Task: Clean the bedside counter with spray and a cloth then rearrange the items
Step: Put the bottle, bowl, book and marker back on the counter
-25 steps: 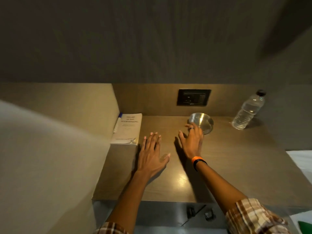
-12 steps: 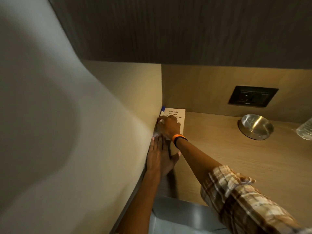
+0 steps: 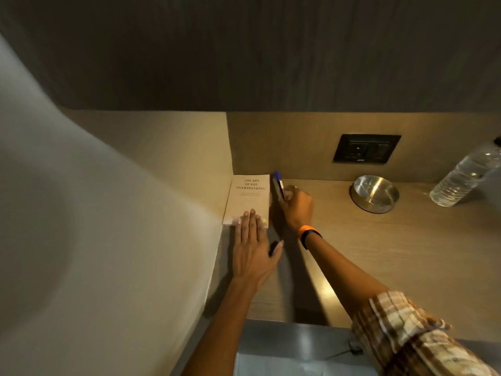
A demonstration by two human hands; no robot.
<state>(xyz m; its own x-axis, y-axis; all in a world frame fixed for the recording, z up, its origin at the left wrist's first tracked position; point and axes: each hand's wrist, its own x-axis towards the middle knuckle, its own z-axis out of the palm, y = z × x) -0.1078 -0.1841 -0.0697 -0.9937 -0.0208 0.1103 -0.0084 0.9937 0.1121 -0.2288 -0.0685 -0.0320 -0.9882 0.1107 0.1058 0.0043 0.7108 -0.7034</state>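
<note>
A pale book (image 3: 248, 198) lies in the back left corner of the wooden counter (image 3: 406, 253), against the side wall. My left hand (image 3: 253, 249) rests flat with its fingertips on the book's near edge. Just right of the book, my right hand (image 3: 296, 210) is closed around a blue-capped pen (image 3: 278, 185) whose cap points toward the back wall. A steel bowl (image 3: 374, 194) sits further right on the counter. A clear water bottle (image 3: 465, 177) stands at the far right. No spray or cloth is in view.
A black socket plate (image 3: 366, 149) is set in the back wall above the bowl. A padded pale panel (image 3: 81, 226) fills the left side. Below the counter's front edge is a grey surface (image 3: 292, 346) with a small dark cable.
My right hand has lifted the pen from the left side of the book and carried it to the book's right side. My left hand has slid up onto the book's near edge.
</note>
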